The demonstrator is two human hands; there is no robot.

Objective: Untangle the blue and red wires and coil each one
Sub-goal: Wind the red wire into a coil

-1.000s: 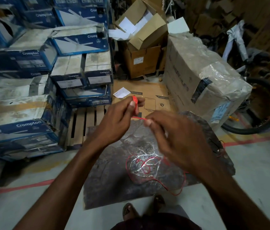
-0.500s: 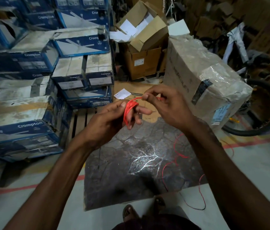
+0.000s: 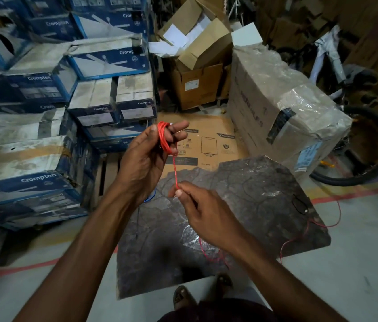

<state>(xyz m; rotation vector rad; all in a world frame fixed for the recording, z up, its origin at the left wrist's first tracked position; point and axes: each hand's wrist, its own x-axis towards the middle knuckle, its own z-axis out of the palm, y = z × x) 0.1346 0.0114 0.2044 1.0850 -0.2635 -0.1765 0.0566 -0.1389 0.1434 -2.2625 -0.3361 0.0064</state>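
Thin red plastic wire point(image 3: 174, 169) partly coiled round left hand point(image 3: 147, 156) fingers; right hand point(image 3: 203, 217) pinching taut strand. Slack left on dark slab point(image 3: 264, 194). Blue wire point(image 3: 152, 195) barely visible, state unclear.

Red wire point(image 3: 165, 141), blue wire point(image 3: 151, 196), dark veined slab point(image 3: 264, 194)

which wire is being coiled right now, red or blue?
The red wire: it loops around the left hand fingers, with a strand running down to the right hand pinch. The blue wire lies on the dark slab, barely visible behind the left wrist.
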